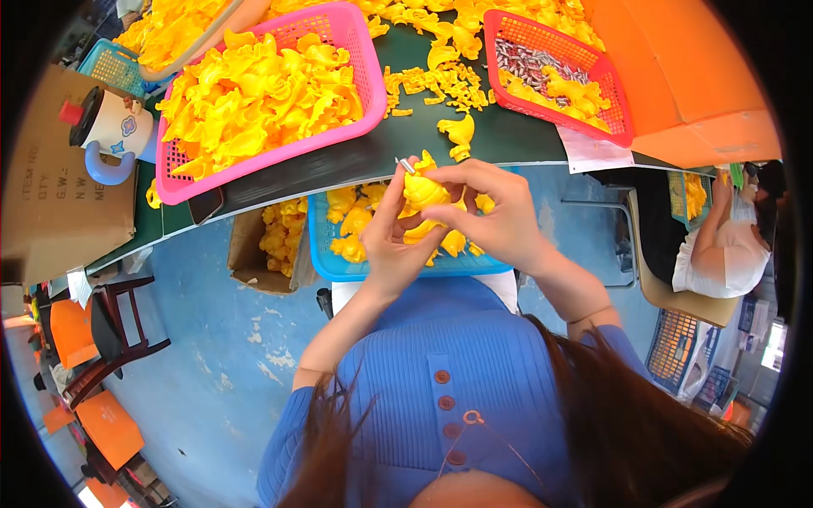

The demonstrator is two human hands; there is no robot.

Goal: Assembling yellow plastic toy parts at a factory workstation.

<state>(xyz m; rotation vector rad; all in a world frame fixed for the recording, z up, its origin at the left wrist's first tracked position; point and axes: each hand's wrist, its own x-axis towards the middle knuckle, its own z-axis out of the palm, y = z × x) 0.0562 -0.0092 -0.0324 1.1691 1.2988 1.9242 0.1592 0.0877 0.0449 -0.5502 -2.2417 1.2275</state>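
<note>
Both hands meet over my lap around a yellow moulded plastic figure part [425, 193]. My left hand [395, 233] has its fingers closed on the part's left side. A small silver metal cylinder [406, 166] sticks out beside the left fingertips, at the top of the part; whether it sits in the plastic or is pinched against it, I cannot tell. My right hand [500, 212] grips the part from the right between thumb and fingers. Just below the hands, a blue basket [317, 248] holds more yellow parts, partly hidden by my hands.
A pink basket [373, 80] heaped with yellow pieces stands on the dark green table [415, 140]. A red basket [622, 102] holds metal cylinders and yellow parts. One loose yellow piece [459, 134] lies near the table edge. A mug [114, 127] stands left; another person [720, 245] sits right.
</note>
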